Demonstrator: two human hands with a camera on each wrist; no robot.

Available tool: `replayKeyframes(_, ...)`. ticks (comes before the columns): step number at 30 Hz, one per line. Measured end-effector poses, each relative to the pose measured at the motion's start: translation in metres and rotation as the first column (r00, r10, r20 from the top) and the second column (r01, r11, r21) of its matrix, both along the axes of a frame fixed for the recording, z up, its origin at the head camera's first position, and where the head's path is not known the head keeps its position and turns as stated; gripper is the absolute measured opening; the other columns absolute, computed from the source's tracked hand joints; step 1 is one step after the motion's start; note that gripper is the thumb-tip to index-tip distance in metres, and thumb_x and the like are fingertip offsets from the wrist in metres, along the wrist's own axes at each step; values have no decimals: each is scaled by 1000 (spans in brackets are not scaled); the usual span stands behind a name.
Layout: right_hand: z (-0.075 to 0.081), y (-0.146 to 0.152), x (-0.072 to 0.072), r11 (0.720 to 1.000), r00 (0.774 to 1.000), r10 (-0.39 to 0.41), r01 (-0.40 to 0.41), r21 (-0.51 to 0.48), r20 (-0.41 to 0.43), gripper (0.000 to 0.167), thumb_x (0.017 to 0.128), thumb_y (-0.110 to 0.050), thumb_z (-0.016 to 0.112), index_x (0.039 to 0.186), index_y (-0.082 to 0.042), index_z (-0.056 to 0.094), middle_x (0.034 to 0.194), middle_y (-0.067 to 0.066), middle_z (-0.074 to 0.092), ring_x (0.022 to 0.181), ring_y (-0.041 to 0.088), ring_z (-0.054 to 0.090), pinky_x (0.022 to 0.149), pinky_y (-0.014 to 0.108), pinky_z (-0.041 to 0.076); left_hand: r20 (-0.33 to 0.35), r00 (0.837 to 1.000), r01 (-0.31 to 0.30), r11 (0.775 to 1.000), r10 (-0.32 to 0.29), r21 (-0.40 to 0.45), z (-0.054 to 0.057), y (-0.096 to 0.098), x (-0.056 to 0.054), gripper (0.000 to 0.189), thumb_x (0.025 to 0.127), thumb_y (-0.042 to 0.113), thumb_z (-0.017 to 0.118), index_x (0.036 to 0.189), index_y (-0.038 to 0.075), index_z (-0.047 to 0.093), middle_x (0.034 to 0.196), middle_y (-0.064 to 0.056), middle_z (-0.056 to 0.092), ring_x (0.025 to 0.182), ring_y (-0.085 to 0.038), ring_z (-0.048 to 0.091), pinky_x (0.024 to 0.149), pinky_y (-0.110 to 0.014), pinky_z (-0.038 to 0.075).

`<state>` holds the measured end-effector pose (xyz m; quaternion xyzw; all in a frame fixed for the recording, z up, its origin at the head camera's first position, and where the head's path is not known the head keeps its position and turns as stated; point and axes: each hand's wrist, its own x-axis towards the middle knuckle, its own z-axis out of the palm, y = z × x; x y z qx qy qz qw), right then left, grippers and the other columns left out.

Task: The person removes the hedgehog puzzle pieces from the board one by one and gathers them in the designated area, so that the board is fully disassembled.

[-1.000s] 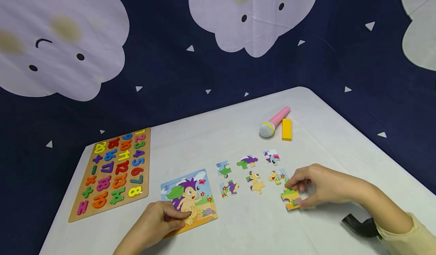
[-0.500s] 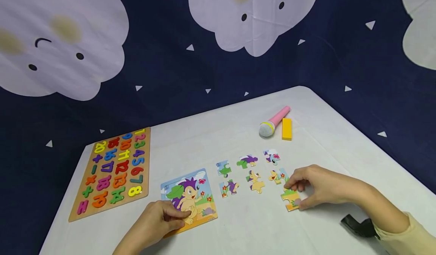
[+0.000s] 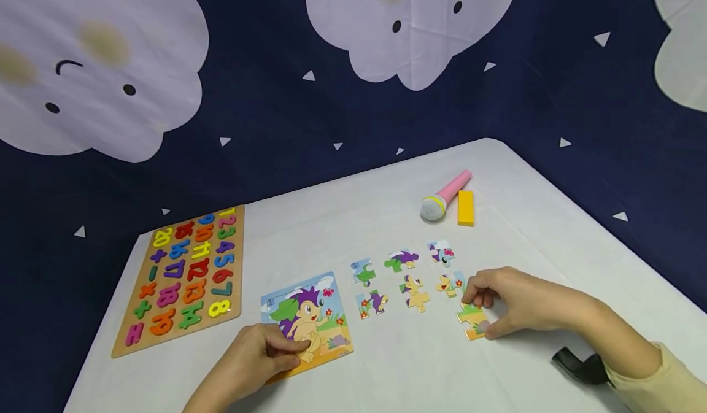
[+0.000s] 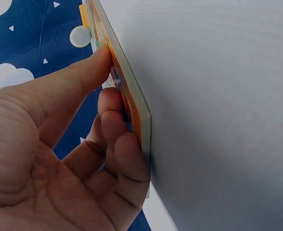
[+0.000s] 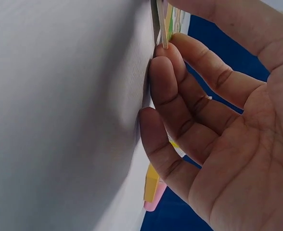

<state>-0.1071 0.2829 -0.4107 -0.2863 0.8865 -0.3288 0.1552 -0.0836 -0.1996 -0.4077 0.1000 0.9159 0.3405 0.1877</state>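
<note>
My left hand (image 3: 255, 356) holds the lower left part of a square picture board (image 3: 338, 324) showing a purple-haired hedgehog. Its thumb and curled fingertips touch the printed face, seen edge-on in the left wrist view. Over on the right, my right hand (image 3: 516, 299) pinches a jigsaw piece (image 3: 471, 322) printed with grass, orange ground and a purple rock. Just above that piece lies one with a flower (image 3: 450, 285), partly overlapped by the fingers. Several more jigsaw pieces (image 3: 414, 293) lie spaced out in two rows between the hands. Most of the held piece is hidden in the right wrist view.
A wooden number board (image 3: 182, 278) with coloured numerals lies at the left of the white table (image 3: 309, 223). Toward the back right are a pink toy microphone (image 3: 446, 197) and a yellow block (image 3: 466, 208). A black strap (image 3: 580, 367) is near the right wrist. Dark blue cloth hangs behind.
The piece in my right hand lies slightly flatter than a second ago. Both hands otherwise stay nearly in place, and the head view has shifted a little.
</note>
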Motion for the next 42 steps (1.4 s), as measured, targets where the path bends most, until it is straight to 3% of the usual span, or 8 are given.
replayKeyframes(13, 1, -2, 1, 998, 999, -5, 8, 58, -52, 39, 75, -26, 98, 101, -25, 69, 95, -16, 62, 88, -2, 55, 79, 25, 51, 11, 1000, -15, 1000, 15, -12, 0, 2, 1, 25, 86, 11, 89, 105, 27, 87, 88, 3, 69, 75, -10, 52, 59, -23, 49)
replayKeyframes(32, 2, -2, -2, 998, 1000, -2, 3, 66, -19, 39, 74, -28, 98, 97, -24, 67, 92, -16, 61, 85, -3, 55, 77, 24, 51, 12, 1000, -21, 1000, 21, -14, 0, 3, 1, 25, 87, 10, 89, 106, 26, 87, 86, 3, 69, 73, -11, 51, 57, -22, 46)
replayKeyframes(38, 5, -1, -3, 999, 1000, -12, 10, 49, 21, 44, 74, -29, 98, 103, -22, 66, 87, -12, 60, 82, -1, 54, 73, 23, 48, -20, 1000, -5, 1000, 5, -13, 0, 2, 3, 24, 87, 10, 88, 106, 24, 87, 85, 4, 69, 71, -8, 50, 56, -22, 46)
replayKeyframes(42, 12, -5, -5, 999, 1000, -3, 3, 48, 0, 43, 77, -33, 97, 104, -22, 66, 86, -12, 60, 80, -1, 55, 72, 22, 47, -62, 998, 22, 999, -24, -24, -1, 2, 4, 23, 88, 11, 88, 106, 24, 88, 83, 6, 68, 70, -6, 50, 58, -22, 47)
